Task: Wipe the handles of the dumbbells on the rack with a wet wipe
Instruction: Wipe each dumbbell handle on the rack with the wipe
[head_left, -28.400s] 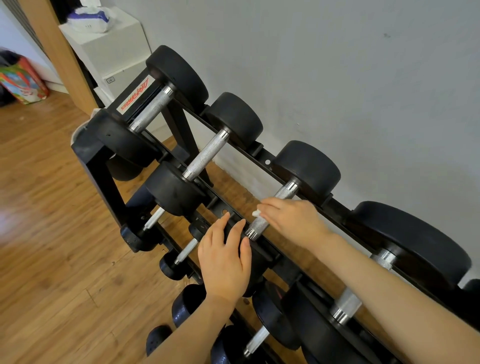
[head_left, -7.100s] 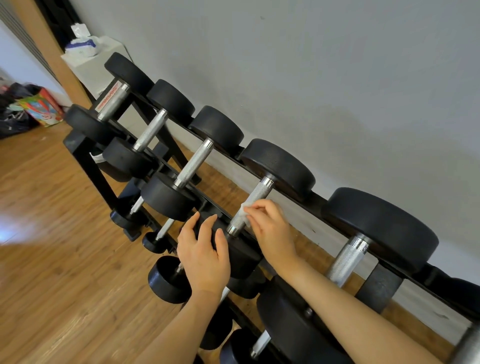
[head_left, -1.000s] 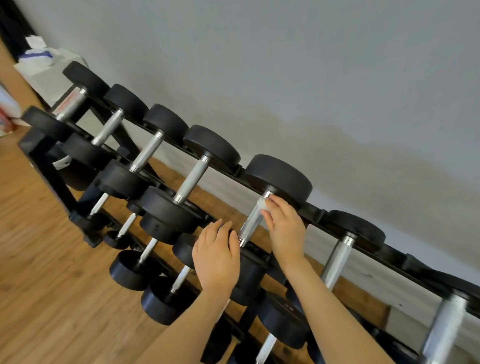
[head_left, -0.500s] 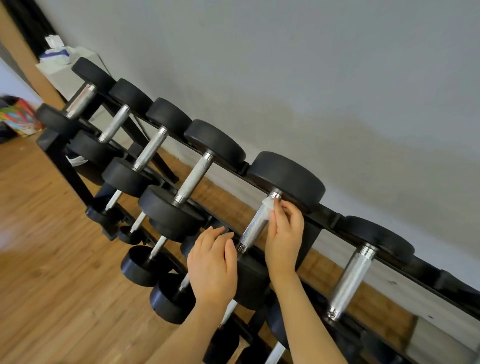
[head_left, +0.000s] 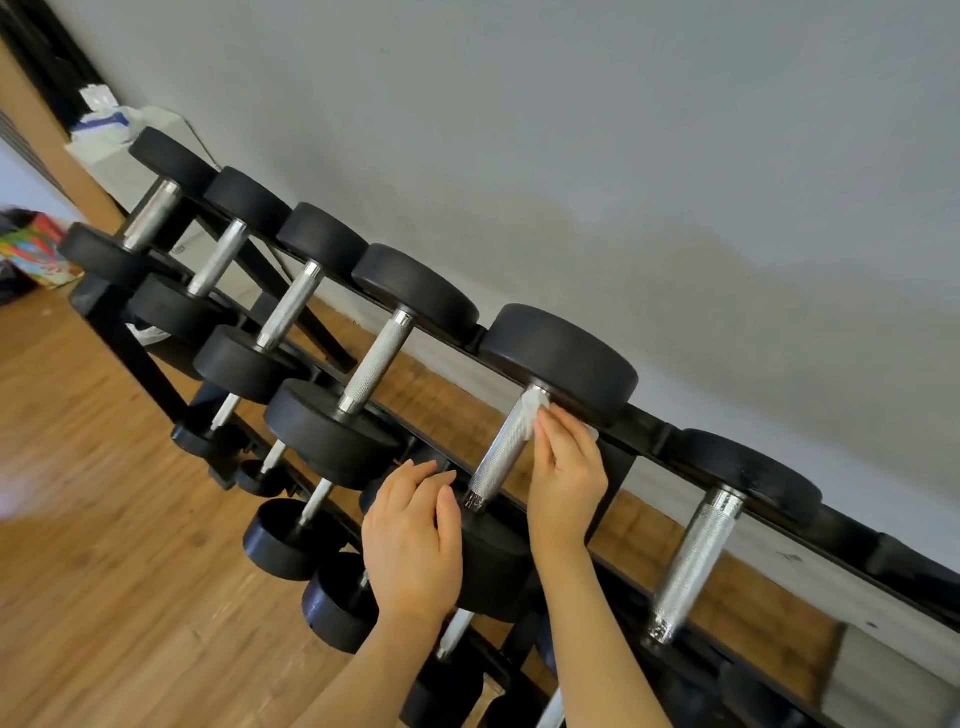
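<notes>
On top rack tier | right hand (head_left: 567, 478) pinches wet wipe (head_left: 535, 413) against dumbbell handle (head_left: 501, 452) | left hand (head_left: 413, 538) flat on its near weight

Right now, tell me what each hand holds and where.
Right hand pinches the wet wipe against the handle's upper end. Left hand rests on the front weight head.

The right hand (head_left: 566, 475) is pinching a white wipe (head_left: 535, 413) against the upper end of a knurled handle (head_left: 506, 447) on the rack (head_left: 639, 436). The left hand (head_left: 413, 540) is resting on that dumbbell's near black head (head_left: 493, 561).
</notes>
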